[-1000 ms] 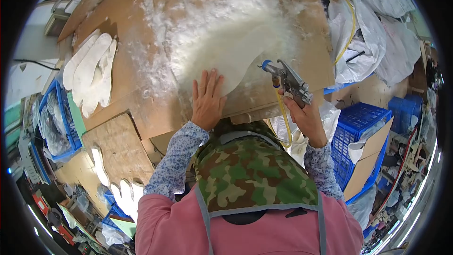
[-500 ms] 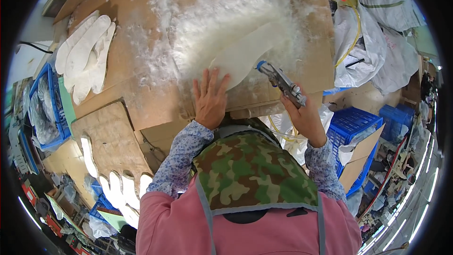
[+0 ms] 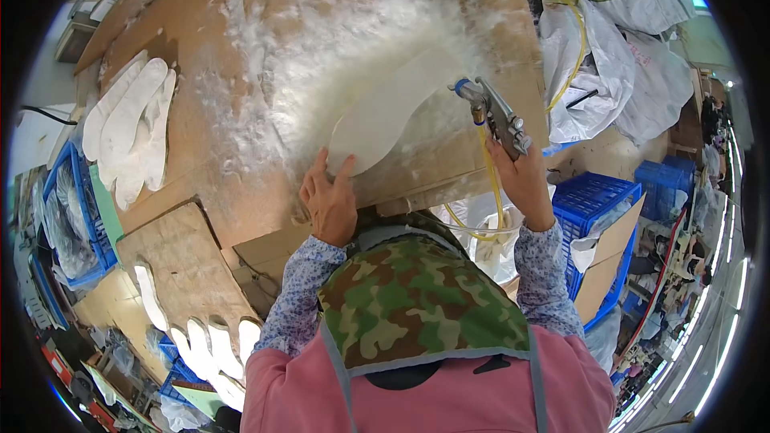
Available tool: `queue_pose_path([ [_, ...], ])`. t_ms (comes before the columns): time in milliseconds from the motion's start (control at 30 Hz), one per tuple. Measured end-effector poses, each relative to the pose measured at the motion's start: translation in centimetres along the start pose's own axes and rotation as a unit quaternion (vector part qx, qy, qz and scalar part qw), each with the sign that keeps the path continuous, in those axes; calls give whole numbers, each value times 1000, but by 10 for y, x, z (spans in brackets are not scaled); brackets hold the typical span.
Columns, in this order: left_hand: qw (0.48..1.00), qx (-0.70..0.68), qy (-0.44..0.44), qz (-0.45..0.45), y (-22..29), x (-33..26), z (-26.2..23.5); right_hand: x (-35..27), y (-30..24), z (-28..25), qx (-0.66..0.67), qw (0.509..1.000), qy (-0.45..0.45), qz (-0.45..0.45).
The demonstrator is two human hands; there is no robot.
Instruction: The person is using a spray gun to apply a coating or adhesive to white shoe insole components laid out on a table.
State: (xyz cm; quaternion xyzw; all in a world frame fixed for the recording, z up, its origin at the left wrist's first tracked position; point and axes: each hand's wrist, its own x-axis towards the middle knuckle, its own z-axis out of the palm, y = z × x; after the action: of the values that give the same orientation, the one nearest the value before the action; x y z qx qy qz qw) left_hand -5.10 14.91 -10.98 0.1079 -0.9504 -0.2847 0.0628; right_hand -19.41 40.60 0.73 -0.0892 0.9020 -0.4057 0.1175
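A pale, sole-shaped insole [image 3: 389, 112] lies slantwise on the cardboard-covered table [image 3: 449, 168]. My left hand [image 3: 330, 204] is at its near end, fingers apart, two fingertips touching the edge. My right hand [image 3: 525, 180] grips a metal spray gun [image 3: 496, 112] with a blue nozzle ring, pointed left toward the insole. A yellow hose [image 3: 489, 172] hangs from the gun. White fluffy residue [image 3: 297, 56] coats the cardboard around the insole.
Several pale insoles [image 3: 132, 120] are piled at the table's left. More white insoles [image 3: 200, 345] lie by a brown board [image 3: 180, 252] at lower left. A blue crate [image 3: 597, 192] stands to my right, and white sacks [image 3: 593, 72] are at the right edge.
My left hand has lifted from lying flat and drawn back to the insole's near end. The spray gun has tilted more upright, bringing its hose into view. The whole view has shifted slightly.
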Motion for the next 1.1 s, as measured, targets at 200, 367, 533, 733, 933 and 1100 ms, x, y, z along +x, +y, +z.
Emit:
queue_pose_path([
  [200, 996, -73, 42, -23, -7, 0, 0, 3, 2, 1, 18, 999, 45, 3],
  [367, 958, -263, 58, -98, -8, 6, -4, -6, 2, 9, -61, 998, 32, 7],
  [533, 932, -327, 63, -144, -13, 10, 0, -25, -12, 27, -16, 997, 0, -72],
  [733, 910, -363, 82, -185, -18, 13, 15, -43, -41, 45, 43, 990, -136, 20],
  [933, 917, -347, 73, -184, -26, 13, 26, -54, -45, 54, 6, 981, -187, -46],
  [1100, 904, -377, 95, -175, -22, 14, 24, -62, -50, 58, 11, 977, -199, -73],
])
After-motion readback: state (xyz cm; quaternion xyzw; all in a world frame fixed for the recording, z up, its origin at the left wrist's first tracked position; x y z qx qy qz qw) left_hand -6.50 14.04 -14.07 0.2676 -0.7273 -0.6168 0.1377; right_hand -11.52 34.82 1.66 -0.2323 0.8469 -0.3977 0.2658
